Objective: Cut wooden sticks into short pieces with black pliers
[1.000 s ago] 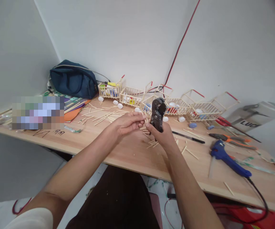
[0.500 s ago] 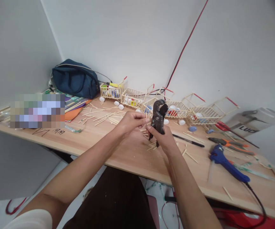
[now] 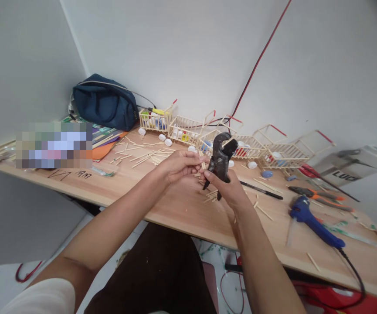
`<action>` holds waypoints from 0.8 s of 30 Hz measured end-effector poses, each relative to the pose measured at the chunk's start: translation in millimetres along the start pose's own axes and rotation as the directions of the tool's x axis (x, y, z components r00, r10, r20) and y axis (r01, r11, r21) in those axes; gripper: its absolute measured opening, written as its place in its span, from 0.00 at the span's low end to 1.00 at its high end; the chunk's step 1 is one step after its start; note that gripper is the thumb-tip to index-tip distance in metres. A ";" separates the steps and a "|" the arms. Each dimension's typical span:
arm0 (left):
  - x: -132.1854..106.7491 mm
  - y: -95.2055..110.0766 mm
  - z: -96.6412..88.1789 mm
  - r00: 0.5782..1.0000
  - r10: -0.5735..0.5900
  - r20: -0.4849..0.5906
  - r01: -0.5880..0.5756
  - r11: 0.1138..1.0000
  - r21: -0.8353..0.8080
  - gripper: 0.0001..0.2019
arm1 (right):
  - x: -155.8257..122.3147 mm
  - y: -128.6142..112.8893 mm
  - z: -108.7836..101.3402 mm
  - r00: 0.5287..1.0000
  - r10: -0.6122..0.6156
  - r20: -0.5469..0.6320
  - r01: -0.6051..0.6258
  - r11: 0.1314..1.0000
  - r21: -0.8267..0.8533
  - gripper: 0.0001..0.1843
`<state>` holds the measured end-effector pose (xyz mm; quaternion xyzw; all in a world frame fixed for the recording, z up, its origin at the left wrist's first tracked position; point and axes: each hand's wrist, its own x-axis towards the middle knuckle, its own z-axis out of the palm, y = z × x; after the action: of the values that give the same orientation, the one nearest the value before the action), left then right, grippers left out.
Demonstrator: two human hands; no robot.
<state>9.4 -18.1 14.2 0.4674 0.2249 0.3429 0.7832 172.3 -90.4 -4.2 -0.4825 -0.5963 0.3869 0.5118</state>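
My right hand (image 3: 227,188) is wrapped round the handles of dark metal cutting pliers (image 3: 221,157), held upright over the wooden table (image 3: 162,205) with the jaws parted. My left hand (image 3: 180,165) is closed in a pinch on thin wooden sticks (image 3: 203,165), right beside the pliers' handles. Several short cut stick pieces (image 3: 209,196) lie on the table under both hands.
A row of small stick-built carts (image 3: 237,146) stands along the wall. A navy bag (image 3: 105,107) and papers sit at the back left. Loose sticks (image 3: 145,157) lie mid-table. A blue glue gun (image 3: 312,222), orange-handled pliers (image 3: 319,196) and a black pen (image 3: 262,190) lie to the right.
The pliers' jaws have opened wider and tilted right. My left hand has drawn its fingers closer to the pliers' handles. The camera has shifted slightly.
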 end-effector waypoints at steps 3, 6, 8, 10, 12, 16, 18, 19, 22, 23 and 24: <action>0.1 1.0 -0.8 0.999 -0.035 0.015 0.036 0.999 -0.031 0.06 | -0.1 -0.9 1.5 0.999 -0.018 -0.029 0.017 0.998 -0.066 0.15; -0.2 1.0 -0.7 0.999 -0.032 0.025 0.033 0.999 -0.027 0.08 | 0.1 -3.4 2.8 0.997 -0.049 -0.052 0.042 0.992 -0.121 0.14; -0.6 0.9 -0.7 0.999 -0.020 0.026 0.020 1.000 -0.002 0.10 | 0.2 -4.4 3.1 0.997 -0.050 -0.062 0.039 0.986 -0.159 0.14; -1.1 0.9 -0.6 1.000 0.005 0.020 -0.006 0.999 0.039 0.12 | 0.3 -4.1 2.9 0.997 -0.037 -0.063 0.024 0.980 -0.195 0.15; -1.6 1.0 -0.5 0.999 0.040 0.020 -0.042 0.995 0.093 0.14 | 0.4 -2.9 2.2 0.998 -0.026 -0.053 0.015 0.980 -0.200 0.16; -2.9 1.7 -0.3 0.988 0.151 0.045 -0.157 0.962 0.224 0.17 | 0.2 -1.6 -0.9 1.000 0.003 -0.030 -0.008 0.987 -0.163 0.16; -3.7 1.7 -0.5 0.975 0.213 0.066 -0.223 0.926 0.306 0.17 | 0.2 -2.0 -3.3 0.999 0.005 -0.041 -0.010 0.993 -0.114 0.17; -4.1 1.6 -0.5 0.968 0.238 0.078 -0.250 0.903 0.350 0.17 | 0.3 -2.2 -4.6 0.999 -0.001 -0.050 -0.003 0.998 -0.071 0.17; -4.7 0.9 0.7 0.952 0.283 0.117 -0.304 0.822 0.481 0.17 | 1.4 -1.2 -8.0 0.996 -0.025 -0.086 0.031 0.997 0.067 0.14; -4.8 0.6 1.4 0.946 0.297 0.131 -0.321 0.793 0.518 0.17 | 1.9 -0.4 -8.8 0.994 -0.027 -0.103 0.037 0.995 0.090 0.14; -4.8 0.3 2.3 0.939 0.312 0.148 -0.340 0.765 0.548 0.17 | 2.4 0.4 -9.4 0.993 -0.028 -0.118 0.040 0.994 0.100 0.13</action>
<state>7.6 -22.9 15.7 0.7180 0.2129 0.3801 0.5429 181.6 -88.3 -2.3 -0.4673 -0.5530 0.3791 0.5763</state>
